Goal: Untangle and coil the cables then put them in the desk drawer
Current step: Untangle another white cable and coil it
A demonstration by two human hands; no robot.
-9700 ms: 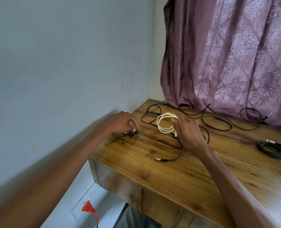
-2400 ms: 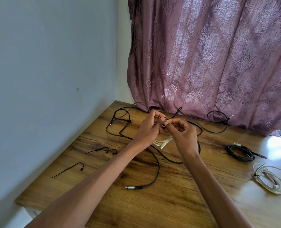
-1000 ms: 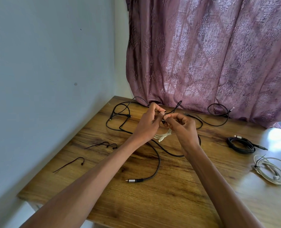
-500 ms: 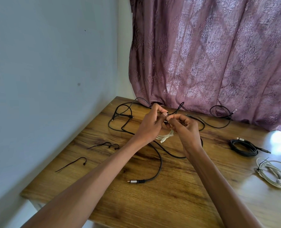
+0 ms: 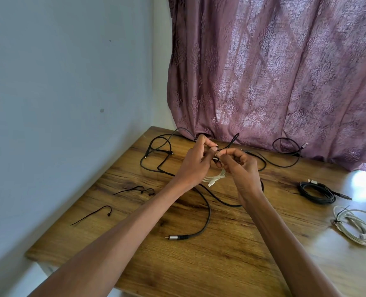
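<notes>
loose black ties [image 5: 135, 190] flat on counter [image 5: 220, 264], left of both hands | left hand [image 5: 193, 166] raised, fingers pinching thin black tie [image 5: 217, 149] | white cable [image 5: 215, 179] bundled, hanging just under hands | right hand [image 5: 241, 168] curled, pinching same tie | coiled black cable [image 5: 316, 192] and coiled white cable [image 5: 357, 225] far right on counter

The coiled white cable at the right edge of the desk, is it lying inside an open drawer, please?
No, the coiled white cable lies on the bare wooden desk top beside the coiled black cable; no drawer shows.
</notes>
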